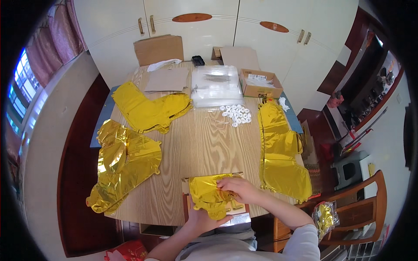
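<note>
A folded gold foil balloon [204,188] lies at the near edge of the table, in front of my body. My left hand [204,221] grips its lower side from below, part of the fingers hidden under the foil. My right hand [238,187] has bent fingers pressed on the foil's upper right. Beneath the foil shows a flat printed card or package [238,219], mostly covered. Larger flat gold foil balloons flank it: one crinkled balloon [122,165] at the near left, a smooth stack [146,111] at the far left, and another stack [281,152] along the right edge.
Small white ribbon rolls [237,115] lie beyond my hands, before a stack of clear plastic bags [217,89]. An open cardboard box [261,90] stands at the back right. Cardboard sheets [159,48] lean behind. At right is a wooden chair [379,195] with bagged gold foil [325,219].
</note>
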A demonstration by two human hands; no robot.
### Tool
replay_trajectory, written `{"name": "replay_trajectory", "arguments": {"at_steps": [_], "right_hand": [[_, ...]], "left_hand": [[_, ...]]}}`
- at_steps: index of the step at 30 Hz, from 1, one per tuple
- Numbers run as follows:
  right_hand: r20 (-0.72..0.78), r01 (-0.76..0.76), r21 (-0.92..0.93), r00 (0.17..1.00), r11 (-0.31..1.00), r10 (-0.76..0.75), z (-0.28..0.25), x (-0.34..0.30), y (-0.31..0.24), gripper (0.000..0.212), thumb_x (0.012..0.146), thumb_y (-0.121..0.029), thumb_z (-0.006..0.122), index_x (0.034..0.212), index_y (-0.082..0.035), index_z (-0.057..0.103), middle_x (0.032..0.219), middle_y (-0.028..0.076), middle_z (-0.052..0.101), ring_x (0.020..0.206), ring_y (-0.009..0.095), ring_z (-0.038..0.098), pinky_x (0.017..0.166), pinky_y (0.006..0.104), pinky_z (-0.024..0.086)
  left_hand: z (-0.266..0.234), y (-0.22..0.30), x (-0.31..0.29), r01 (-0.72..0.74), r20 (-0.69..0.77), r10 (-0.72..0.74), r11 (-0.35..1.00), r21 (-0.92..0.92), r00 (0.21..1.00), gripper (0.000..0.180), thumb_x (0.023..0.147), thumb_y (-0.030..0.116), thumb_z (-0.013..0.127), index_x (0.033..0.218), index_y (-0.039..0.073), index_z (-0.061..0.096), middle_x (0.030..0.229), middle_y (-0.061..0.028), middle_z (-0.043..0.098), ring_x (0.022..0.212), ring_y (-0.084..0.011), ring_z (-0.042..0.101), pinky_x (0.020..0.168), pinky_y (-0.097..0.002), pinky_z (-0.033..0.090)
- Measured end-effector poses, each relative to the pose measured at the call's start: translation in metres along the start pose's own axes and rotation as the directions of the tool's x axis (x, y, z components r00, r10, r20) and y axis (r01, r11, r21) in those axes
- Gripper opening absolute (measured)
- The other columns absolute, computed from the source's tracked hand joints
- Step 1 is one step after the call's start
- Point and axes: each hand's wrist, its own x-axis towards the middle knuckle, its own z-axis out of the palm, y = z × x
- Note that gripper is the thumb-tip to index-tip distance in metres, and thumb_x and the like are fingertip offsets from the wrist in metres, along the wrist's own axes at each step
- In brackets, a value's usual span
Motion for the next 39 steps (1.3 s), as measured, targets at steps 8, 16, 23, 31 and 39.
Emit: {"name": "replay_trajectory", "arguments": {"at_steps": [8,16,23,31,39], "right_hand": [[0.061,-0.012,-0.094,0.998,0.995,0.018,-0.003,0.003,-0.004,0.036,0.067,0.004,0.067,0.1,-0.005,0.056,0.115,0.009,0.061,0.115,0.028,0.059,0.095,0.0401,0.049],[0.079,0.023,-0.209,0.997,0.978,-0.007,-0.007,0.008,-0.006,0.016,0.079,-0.011,0.059,0.093,-0.004,0.06,0.114,0.009,0.064,0.115,0.025,0.06,0.1,0.0367,0.051],[0.052,0.068,-0.246,0.997,0.967,-0.057,-0.009,0.014,-0.004,0.016,0.077,-0.011,0.06,0.092,-0.003,0.062,0.112,0.01,0.065,0.113,0.025,0.061,0.099,0.0372,0.052],[0.067,0.072,-0.263,0.996,0.962,-0.056,-0.008,0.012,0.002,0.018,0.072,-0.01,0.066,0.09,-0.008,0.066,0.11,0.005,0.066,0.112,0.02,0.061,0.097,0.0337,0.053],[0.077,0.065,-0.241,0.996,0.968,-0.047,-0.011,0.016,0.0,0.017,0.074,-0.011,0.064,0.09,-0.008,0.066,0.108,0.006,0.066,0.112,0.019,0.06,0.098,0.0329,0.052]], "left_hand": [[-0.023,0.013,0.014,0.052,0.026,-0.06,0.969,0.242,0.998,0.071,0.08,0.061,0.062,0.132,0.013,0.052,0.134,-0.006,0.053,0.128,-0.0284,0.041,0.106,-0.0551,0.018],[-0.015,-0.004,0.006,0.109,0.229,-0.132,0.988,0.111,0.964,0.067,0.085,0.055,0.058,0.137,0.016,0.048,0.143,-0.0064,0.046,0.134,-0.0285,0.037,0.11,-0.0548,0.019],[-0.033,-0.026,0.001,0.103,0.243,-0.081,0.991,-0.08,0.967,0.049,0.079,0.026,0.07,0.125,0.01,0.059,0.131,-0.0098,0.056,0.124,-0.0308,0.05,0.105,-0.0493,0.035],[-0.082,-0.076,0.006,0.133,-0.009,-0.14,0.956,-0.26,0.99,0.042,0.07,0.006,0.067,0.112,0.002,0.062,0.125,-0.0155,0.058,0.118,-0.034,0.054,0.1,-0.0467,0.042],[-0.07,-0.049,0.065,-0.011,0.306,-0.014,0.997,0.081,0.952,0.068,0.084,0.041,0.057,0.137,0.001,0.047,0.143,-0.017,0.046,0.137,-0.0322,0.038,0.116,-0.0526,0.018]]}}
